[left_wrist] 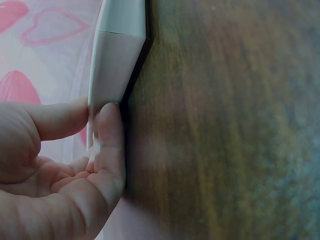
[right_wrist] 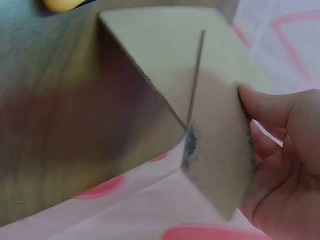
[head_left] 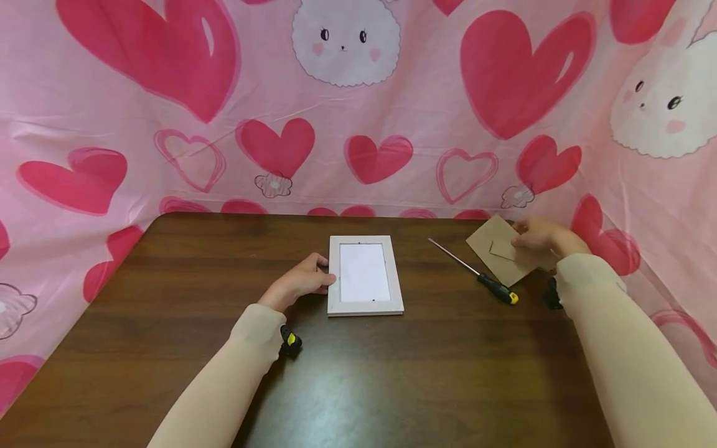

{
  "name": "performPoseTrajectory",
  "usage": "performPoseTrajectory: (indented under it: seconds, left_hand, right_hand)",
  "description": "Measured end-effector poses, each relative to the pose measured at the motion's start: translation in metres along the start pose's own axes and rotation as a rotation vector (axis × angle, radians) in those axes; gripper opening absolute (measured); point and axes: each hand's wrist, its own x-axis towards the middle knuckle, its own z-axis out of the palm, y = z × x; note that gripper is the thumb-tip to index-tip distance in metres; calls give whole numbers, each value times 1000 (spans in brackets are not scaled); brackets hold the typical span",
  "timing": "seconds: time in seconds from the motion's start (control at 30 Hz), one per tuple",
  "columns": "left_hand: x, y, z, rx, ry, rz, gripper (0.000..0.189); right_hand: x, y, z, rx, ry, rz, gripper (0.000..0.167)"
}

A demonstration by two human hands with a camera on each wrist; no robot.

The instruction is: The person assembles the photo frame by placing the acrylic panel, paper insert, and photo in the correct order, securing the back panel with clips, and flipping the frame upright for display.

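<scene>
A white picture frame [head_left: 396, 280] lies on the table with a white sheet [head_left: 364, 272] inside its border. My left hand [head_left: 302, 277] grips the frame's left edge; in the left wrist view the thumb [left_wrist: 62, 117] is on one face and a finger [left_wrist: 111, 130] is against the side. At the far right, my right hand [head_left: 538, 236] pinches a brown backing board [head_left: 493, 239] with a fold-out stand flap [right_wrist: 220, 145]. The board is tilted in the right wrist view, and part of it is hidden behind the flap and hand.
Between frame and board, a screwdriver [head_left: 495, 289] with a black and yellow handle lies diagonally on the dark wooden table [head_left: 392, 373]. Pink cloth [head_left: 426, 93] with hearts and rabbits hangs along the table's back and sides.
</scene>
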Motion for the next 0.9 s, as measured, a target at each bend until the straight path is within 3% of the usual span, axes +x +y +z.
performPoseTrajectory:
  seconds: [0.17, 0.33, 0.6, 0.9]
  left_hand:
    - [0, 0, -2, -13, 4, 10, 47]
    - [1, 1, -2, -2, -2, 1, 47]
    - [1, -1, -1, -4, -8, -13, 47]
    - [-1, -1, 0, 2, -9, -9, 47]
  right_hand:
    - [6, -24, -13, -51, 95, -56, 19]
    - [7, -56, -19, -66, 165, -63, 25]
    - [6, -103, -15, -88, 195, -86, 33]
    - [8, -141, 12, 123, 196, -133, 30]
